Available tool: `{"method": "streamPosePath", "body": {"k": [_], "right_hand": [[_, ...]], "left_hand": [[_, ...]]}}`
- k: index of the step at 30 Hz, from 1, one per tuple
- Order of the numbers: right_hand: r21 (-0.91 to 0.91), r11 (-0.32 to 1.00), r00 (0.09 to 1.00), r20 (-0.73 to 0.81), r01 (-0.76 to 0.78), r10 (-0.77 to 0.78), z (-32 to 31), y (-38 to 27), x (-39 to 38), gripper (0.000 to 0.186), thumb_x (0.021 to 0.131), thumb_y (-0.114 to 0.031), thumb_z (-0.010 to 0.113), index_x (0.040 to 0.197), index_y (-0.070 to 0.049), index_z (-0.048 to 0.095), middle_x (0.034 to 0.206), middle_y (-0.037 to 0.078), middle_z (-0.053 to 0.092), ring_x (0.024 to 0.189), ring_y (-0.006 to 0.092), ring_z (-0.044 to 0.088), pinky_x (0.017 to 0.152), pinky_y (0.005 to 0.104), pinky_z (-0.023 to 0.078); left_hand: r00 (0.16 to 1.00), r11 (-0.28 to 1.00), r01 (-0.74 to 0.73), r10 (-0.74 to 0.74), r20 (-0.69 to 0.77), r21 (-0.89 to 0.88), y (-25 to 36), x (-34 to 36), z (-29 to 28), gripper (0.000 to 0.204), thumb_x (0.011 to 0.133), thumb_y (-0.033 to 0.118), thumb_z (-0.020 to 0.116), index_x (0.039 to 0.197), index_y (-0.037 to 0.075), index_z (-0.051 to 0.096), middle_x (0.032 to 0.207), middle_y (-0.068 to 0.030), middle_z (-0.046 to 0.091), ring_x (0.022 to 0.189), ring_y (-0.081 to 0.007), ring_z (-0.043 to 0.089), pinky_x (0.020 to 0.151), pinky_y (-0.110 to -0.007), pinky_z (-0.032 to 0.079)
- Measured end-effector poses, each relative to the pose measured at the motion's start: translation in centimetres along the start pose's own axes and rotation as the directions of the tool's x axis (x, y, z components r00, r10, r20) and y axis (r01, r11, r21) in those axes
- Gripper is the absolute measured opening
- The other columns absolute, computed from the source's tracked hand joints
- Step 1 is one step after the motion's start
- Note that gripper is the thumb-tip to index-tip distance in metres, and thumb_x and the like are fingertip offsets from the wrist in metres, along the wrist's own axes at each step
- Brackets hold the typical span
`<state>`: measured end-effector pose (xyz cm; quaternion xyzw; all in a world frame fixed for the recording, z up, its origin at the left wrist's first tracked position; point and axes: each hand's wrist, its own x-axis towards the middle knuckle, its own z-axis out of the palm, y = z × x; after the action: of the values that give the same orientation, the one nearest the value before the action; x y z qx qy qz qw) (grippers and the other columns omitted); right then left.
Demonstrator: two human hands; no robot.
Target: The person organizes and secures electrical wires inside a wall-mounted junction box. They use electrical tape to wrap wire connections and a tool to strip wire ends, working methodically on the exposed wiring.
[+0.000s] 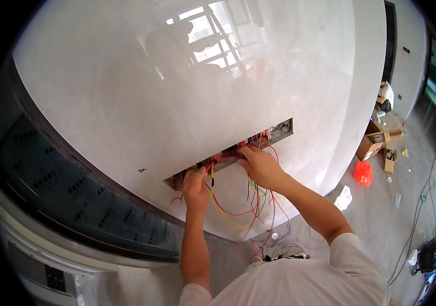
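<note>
A long narrow slot is cut into a glossy white wall. Red, yellow, green and blue wires hang out of it in loops. My left hand is at the slot's left end, fingers closed around a yellow and red wire bundle. Toward the middle of the slot my right hand is pushed in, fingertips on red wires and small parts inside. What the fingers of the right hand pinch is hidden.
A dark glass panel runs along the left. On the grey floor at right lie cardboard boxes, a red bag, cables and white scraps. Another person crouches far off by a doorway.
</note>
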<state>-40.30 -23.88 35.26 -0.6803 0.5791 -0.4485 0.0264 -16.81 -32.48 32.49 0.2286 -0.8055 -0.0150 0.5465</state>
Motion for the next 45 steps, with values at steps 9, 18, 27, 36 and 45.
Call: {"method": "streamPosePath", "body": {"k": [9, 18, 27, 36, 45], "right_hand": [[-0.274, 0.962, 0.992, 0.121, 0.005, 0.030, -0.2, -0.7, 0.5, 0.029, 0.083, 0.005, 0.056, 0.111, 0.000, 0.063, 0.103, 0.019, 0.065, 0.087, 0.0404, 0.068, 0.074, 0.0498, 0.057], [-0.358, 0.928, 0.992, -0.025, 0.108, -0.125, -0.4, 0.6, -0.2, 0.025, 0.087, -0.011, 0.070, 0.112, -0.010, 0.069, 0.095, 0.009, 0.066, 0.074, 0.0304, 0.069, 0.058, 0.0423, 0.055], [-0.415, 0.894, 0.915, -0.271, 0.171, -0.300, -2.2, 1.2, -0.4, 0.022, 0.082, -0.004, 0.070, 0.102, -0.010, 0.074, 0.074, 0.004, 0.064, 0.055, 0.0234, 0.062, 0.046, 0.0370, 0.045], [-0.375, 0.918, 0.897, -0.351, 0.127, -0.267, -2.7, 2.4, -1.5, 0.028, 0.081, 0.000, 0.069, 0.106, -0.010, 0.073, 0.070, 0.004, 0.060, 0.052, 0.0223, 0.059, 0.045, 0.0353, 0.044], [-0.399, 0.913, 0.894, -0.376, 0.083, -0.245, -4.5, 3.7, -2.4, 0.028, 0.081, -0.002, 0.069, 0.107, -0.011, 0.071, 0.070, 0.004, 0.058, 0.051, 0.0225, 0.059, 0.044, 0.0362, 0.044]], "left_hand": [[0.983, 0.969, -0.037, -0.008, 0.183, 0.242, 0.6, 0.8, -0.2, 0.046, 0.071, -0.018, 0.062, 0.115, -0.005, 0.067, 0.098, -0.0199, 0.068, 0.099, -0.0421, 0.063, 0.087, -0.051, 0.052], [0.959, 0.953, -0.254, 0.226, 0.168, 0.165, 0.7, 0.9, -1.0, 0.052, 0.071, -0.015, 0.063, 0.122, -0.003, 0.066, 0.102, -0.0160, 0.067, 0.098, -0.0389, 0.063, 0.084, -0.049, 0.052], [0.933, 0.887, -0.107, -0.066, 0.354, 0.449, 2.5, 2.7, 0.7, 0.047, 0.072, -0.011, 0.066, 0.118, -0.002, 0.067, 0.104, -0.0177, 0.067, 0.104, -0.0398, 0.061, 0.091, -0.048, 0.052], [0.970, 0.955, -0.078, 0.007, 0.242, 0.286, 0.9, 1.1, 0.3, 0.042, 0.073, -0.008, 0.067, 0.115, -0.001, 0.066, 0.112, -0.0194, 0.066, 0.111, -0.0444, 0.059, 0.097, -0.052, 0.050], [0.999, 0.946, -0.040, 0.026, 0.046, 0.322, 0.1, 0.5, 3.0, 0.042, 0.071, -0.011, 0.065, 0.112, -0.004, 0.067, 0.117, -0.0174, 0.067, 0.108, -0.0430, 0.060, 0.094, -0.051, 0.050]]}}
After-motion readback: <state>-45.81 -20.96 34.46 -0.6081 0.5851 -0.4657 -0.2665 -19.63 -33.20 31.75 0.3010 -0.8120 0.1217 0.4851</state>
